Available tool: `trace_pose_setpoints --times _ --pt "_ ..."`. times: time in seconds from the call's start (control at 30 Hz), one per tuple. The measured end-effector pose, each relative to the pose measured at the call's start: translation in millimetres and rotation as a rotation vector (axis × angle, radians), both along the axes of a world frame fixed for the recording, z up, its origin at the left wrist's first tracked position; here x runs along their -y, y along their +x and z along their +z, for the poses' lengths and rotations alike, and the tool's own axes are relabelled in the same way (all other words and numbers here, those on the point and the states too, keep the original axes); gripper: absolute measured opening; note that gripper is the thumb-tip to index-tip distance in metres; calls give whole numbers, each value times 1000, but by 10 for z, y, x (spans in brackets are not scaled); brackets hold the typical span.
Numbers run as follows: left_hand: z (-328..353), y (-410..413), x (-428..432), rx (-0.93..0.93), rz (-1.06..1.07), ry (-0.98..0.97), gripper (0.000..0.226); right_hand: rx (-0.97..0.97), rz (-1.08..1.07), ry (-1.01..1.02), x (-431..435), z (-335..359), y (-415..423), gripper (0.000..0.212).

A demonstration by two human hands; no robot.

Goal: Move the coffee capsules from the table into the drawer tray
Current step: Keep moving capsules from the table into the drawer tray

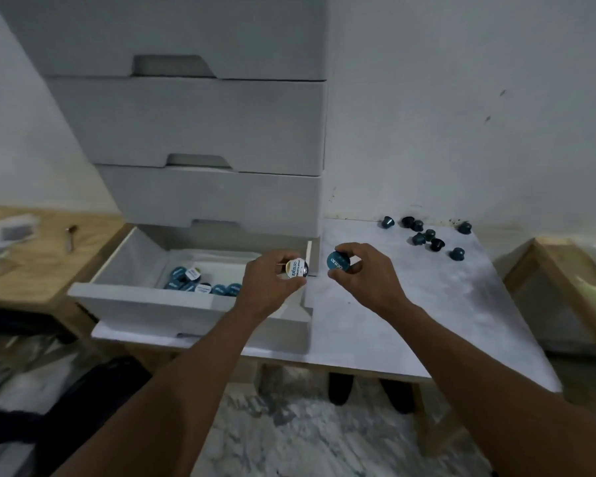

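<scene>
Your left hand (272,280) pinches a white-lidded capsule (296,269) over the open drawer (131,270) | your right hand (365,277) fingers grip a blue capsule (338,262) | loose capsules (424,234) on desk (427,304)

A metal tool (70,237) lies on the wooden bench (38,277) at left

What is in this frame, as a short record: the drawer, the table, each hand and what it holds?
drawer: bottom one of the unit, pulled open
stored capsules: a cluster inside the drawer, teal and white lids
table: white top, to the right of the drawer
loose capsules: about eight, dark, near the table's far edge
left hand: pinches a white-lidded capsule over the drawer's right end
right hand: pinches a teal-lidded capsule above the table, beside the drawer
task state: unfinished
</scene>
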State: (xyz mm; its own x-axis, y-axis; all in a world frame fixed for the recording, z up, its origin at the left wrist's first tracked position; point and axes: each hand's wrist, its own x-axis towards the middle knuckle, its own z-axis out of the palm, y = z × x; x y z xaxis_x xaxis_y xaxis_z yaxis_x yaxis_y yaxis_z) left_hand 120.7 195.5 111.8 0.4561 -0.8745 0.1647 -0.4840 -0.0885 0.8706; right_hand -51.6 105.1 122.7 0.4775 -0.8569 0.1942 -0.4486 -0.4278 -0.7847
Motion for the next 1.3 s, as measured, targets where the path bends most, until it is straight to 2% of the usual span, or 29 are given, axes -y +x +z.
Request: trace_pose_setpoints --times 0.23,0.37,0.63,0.83,1.03,1.3 --pt "69 657 -516 34 140 10 32 -54 149 -86 -413 54 792 39" --pt "71 1134 -569 71 180 45 38 -72 187 -89 -515 48 1306 36" --pt "-7 2163 -370 192 38 126 36 -66 77 -62 -496 -136 2296 38" --pt "-129 2663 -280 183 -87 160 40 -120 -54 11 -511 -336 2688 43" --pt "-293 2881 -165 215 -167 197 36 -194 -89 65 -476 -483 2806 48" --pt "-535 2996 29 298 -257 266 39 -298 -25 32 -254 -652 2943 44"
